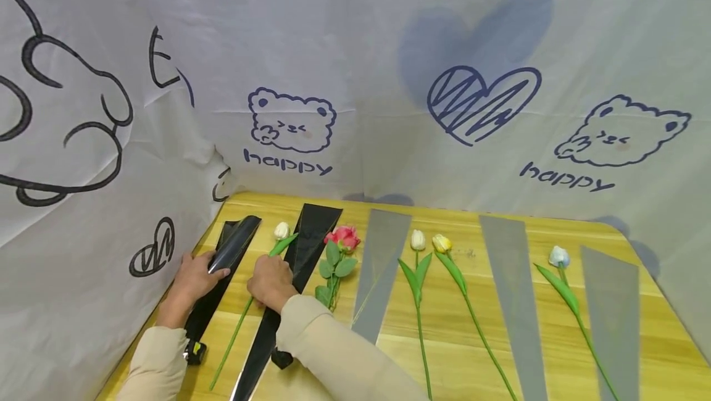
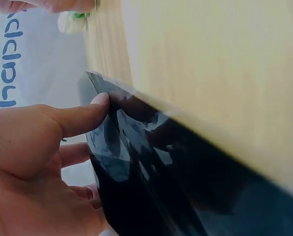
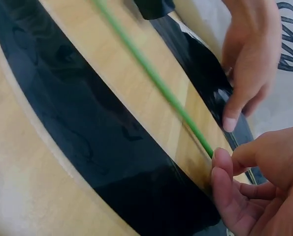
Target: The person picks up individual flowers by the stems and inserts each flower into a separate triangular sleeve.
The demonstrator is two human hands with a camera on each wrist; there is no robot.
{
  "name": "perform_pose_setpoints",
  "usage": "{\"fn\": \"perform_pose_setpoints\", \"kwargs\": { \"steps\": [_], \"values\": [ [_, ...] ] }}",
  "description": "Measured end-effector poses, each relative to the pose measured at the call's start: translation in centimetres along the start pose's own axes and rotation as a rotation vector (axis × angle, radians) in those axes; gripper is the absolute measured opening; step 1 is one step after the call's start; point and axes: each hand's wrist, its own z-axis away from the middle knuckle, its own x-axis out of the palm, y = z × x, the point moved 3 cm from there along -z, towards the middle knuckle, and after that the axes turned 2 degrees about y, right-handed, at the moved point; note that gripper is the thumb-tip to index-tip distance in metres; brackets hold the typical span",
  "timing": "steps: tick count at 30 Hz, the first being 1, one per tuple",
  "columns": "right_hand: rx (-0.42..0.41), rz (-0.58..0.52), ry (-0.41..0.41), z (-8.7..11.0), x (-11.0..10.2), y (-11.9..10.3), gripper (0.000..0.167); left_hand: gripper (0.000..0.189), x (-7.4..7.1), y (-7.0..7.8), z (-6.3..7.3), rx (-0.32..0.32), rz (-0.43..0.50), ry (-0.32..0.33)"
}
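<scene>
At the left of the table, my left hand (image 1: 191, 281) pinches the upper end of a black plastic flower sleeve (image 1: 239, 243). In the left wrist view the thumb lies on the glossy film of that black sleeve (image 2: 185, 182), with fingers behind it. My right hand (image 1: 271, 281) grips the green stem of a white tulip (image 1: 281, 231) below its bloom. The right wrist view shows the stem (image 3: 156, 78) running from the fingertips between two black sleeves. The second black sleeve (image 1: 319, 222) lies flat, partly beneath my right hand and forearm.
A pink rose (image 1: 345, 238) lies right of the second black sleeve. Farther right are a white tulip (image 1: 418, 240), a yellow-white tulip (image 1: 442, 243) and a blue-white tulip (image 1: 559, 257), among grey sleeves (image 1: 508, 277). Printed cloth (image 1: 378, 80) hangs behind and at the left.
</scene>
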Motion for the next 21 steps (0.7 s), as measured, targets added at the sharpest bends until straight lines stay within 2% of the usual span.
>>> {"fn": "perform_pose_setpoints", "kwargs": {
  "steps": [4, 8, 11, 13, 17, 21],
  "values": [
    [-0.026, -0.065, 0.030, 0.3, -1.3, 1.0, 0.050, 0.058, 0.0, 0.1, 0.0, 0.018, 0.022, 0.017],
    [-0.127, -0.139, 0.079, 1.1, -3.6, 2.2, 0.054, 0.053, 0.2, 0.2, 0.0, 0.042, 0.082, 0.034],
    [-0.196, -0.210, 0.121, 1.7, -5.9, 3.4, 0.055, 0.053, -0.1, 1.2, 0.0, 0.072, 0.160, 0.050],
    [-0.235, -0.242, 0.158, 2.1, -7.6, 4.5, 0.052, 0.052, -0.4, 2.5, 0.1, 0.098, 0.249, 0.046],
    [-0.294, -0.272, 0.252, 2.9, -11.1, 7.4, 0.039, 0.054, -1.1, 5.9, 0.6, 0.117, 0.482, -0.014],
    [-0.298, -0.316, 0.317, 3.9, -14.3, 10.7, 0.026, 0.060, -1.6, 9.8, 1.0, 0.105, 0.677, -0.046]
  ]
}}
